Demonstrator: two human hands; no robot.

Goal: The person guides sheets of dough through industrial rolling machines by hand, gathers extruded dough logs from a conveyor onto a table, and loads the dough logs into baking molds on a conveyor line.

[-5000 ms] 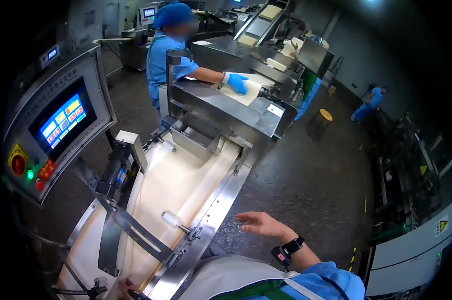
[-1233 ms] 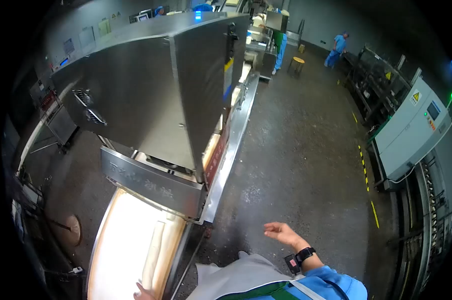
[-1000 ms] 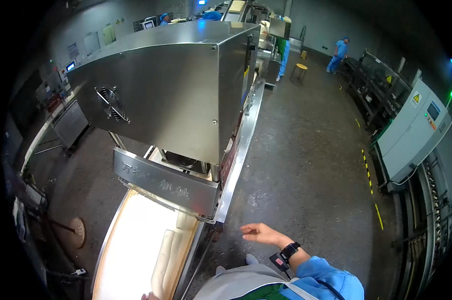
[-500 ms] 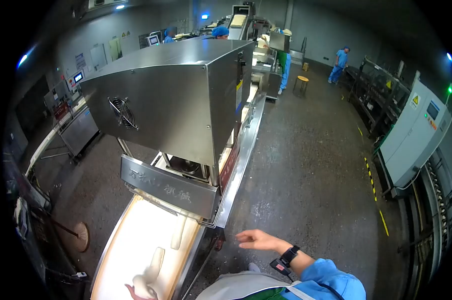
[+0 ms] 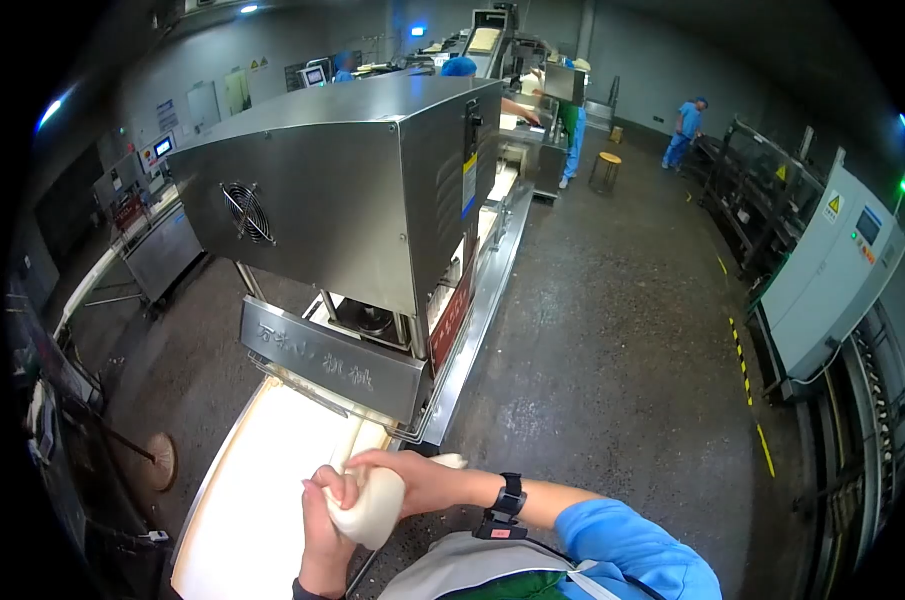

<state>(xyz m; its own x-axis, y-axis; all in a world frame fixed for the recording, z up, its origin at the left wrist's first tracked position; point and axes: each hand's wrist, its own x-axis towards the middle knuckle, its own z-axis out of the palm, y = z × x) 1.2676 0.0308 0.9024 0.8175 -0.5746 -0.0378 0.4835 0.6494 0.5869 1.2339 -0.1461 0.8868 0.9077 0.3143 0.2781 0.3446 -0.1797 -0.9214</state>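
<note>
Over the right side of the lit conveyor belt [image 5: 257, 490], a pale, doubled-over piece of dough [image 5: 372, 508] is held between both hands. My left hand [image 5: 327, 520] has its fingers curled against the dough's left side. My right hand [image 5: 424, 484] wraps it from the right, and one end of the dough pokes out past that hand. Just beyond the hands, a dough strip [image 5: 345, 438] lies on the belt near the machine outlet, partly hidden by my fingers.
A large steel machine housing [image 5: 292, 200] stands over the belt, with a lettered steel plate [image 5: 332, 355] at its front. A control cabinet [image 5: 827, 265] is on the right. Farther back are a round stool [image 5: 609, 158] and a person in blue [image 5: 684, 133].
My left hand has lifted the dough from the belt and moved up and right. My right hand has moved left from beside the belt and closed on the dough.
</note>
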